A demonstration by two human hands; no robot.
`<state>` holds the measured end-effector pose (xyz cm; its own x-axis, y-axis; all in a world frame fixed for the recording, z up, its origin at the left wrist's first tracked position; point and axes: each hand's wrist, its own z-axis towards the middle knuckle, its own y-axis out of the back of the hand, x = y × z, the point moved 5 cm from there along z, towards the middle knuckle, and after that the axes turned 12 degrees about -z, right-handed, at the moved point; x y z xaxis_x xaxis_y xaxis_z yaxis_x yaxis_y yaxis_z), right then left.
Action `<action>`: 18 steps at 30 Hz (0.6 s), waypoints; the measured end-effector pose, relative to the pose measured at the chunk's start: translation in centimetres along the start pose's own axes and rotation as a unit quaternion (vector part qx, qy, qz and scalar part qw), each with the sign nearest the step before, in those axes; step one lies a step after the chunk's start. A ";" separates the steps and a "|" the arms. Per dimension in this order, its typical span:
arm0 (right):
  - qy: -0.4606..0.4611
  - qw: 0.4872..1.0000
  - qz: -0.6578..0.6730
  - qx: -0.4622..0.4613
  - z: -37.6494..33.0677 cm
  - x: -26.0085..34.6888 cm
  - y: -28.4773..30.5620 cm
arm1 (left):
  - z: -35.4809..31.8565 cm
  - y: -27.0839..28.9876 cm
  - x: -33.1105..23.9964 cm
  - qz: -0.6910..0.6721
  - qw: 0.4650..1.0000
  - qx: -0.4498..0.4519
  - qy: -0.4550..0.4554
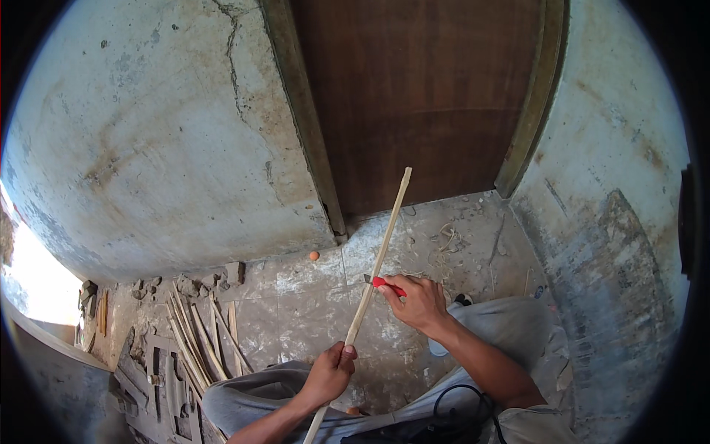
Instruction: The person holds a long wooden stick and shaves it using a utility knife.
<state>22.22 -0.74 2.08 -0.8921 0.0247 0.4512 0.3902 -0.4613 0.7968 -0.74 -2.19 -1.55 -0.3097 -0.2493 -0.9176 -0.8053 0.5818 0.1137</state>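
Pale wooden strip (391,222): gripped in your left hand (330,372), seemingly for steadiness; red-handled knife (380,282): clasped in your right hand (418,301), blade at the strip.

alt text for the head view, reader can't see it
A person's left hand holds a long pale wooden strip while the right hand holds a red-handled knife, its blade at the strip. More strips lie at left; a brown door stands ahead.
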 end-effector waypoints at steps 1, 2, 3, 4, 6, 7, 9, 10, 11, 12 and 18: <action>-0.001 1.000 -0.001 0.001 -0.1 -0.2 -0.4 | 0.1 0.0 0.2 -0.001 1.000 0.001 0.001; 0.000 1.000 -0.003 0.008 -0.1 -0.3 -0.8 | 0.2 0.0 0.4 -0.001 1.000 0.001 0.007; 0.001 1.000 -0.004 0.014 -0.1 -0.3 -1.1 | 0.3 0.0 0.7 -0.001 1.000 0.001 0.013; 0.000 1.000 -0.003 0.015 0.1 -0.3 -1.3 | 0.4 0.2 0.9 -0.001 1.000 0.000 0.015; -0.013 0.999 -0.010 0.037 0.3 -0.1 -1.4 | 0.7 0.4 1.5 -0.008 1.000 -0.005 0.011; -0.016 0.999 -0.009 0.040 0.4 -0.4 -1.6 | 0.8 0.3 1.8 -0.008 1.000 -0.003 0.014; -0.028 0.999 -0.033 0.022 0.6 -1.4 -1.9 | 0.8 0.2 1.8 -0.017 0.999 -0.004 0.032; -0.031 0.999 -0.032 0.023 1.0 -2.2 -1.7 | 0.4 0.0 1.7 -0.016 0.999 -0.002 0.035; -0.068 0.996 -0.037 0.036 1.5 -3.7 -1.6 | -0.3 -0.4 1.0 -0.017 0.999 0.013 0.044; -0.103 0.993 -0.043 0.048 1.8 -4.8 -1.5 | -0.7 -0.7 0.6 -0.019 0.998 0.029 0.051; -0.090 0.994 -0.062 0.022 2.0 -5.0 -0.6 | -0.9 -0.4 1.1 0.038 0.999 0.024 0.024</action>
<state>26.87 1.25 0.14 -0.8801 0.2385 0.4106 0.2940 -0.4054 0.8656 -1.21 -3.40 -2.26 -0.3935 -0.2402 -0.8874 -0.7540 0.6366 0.1620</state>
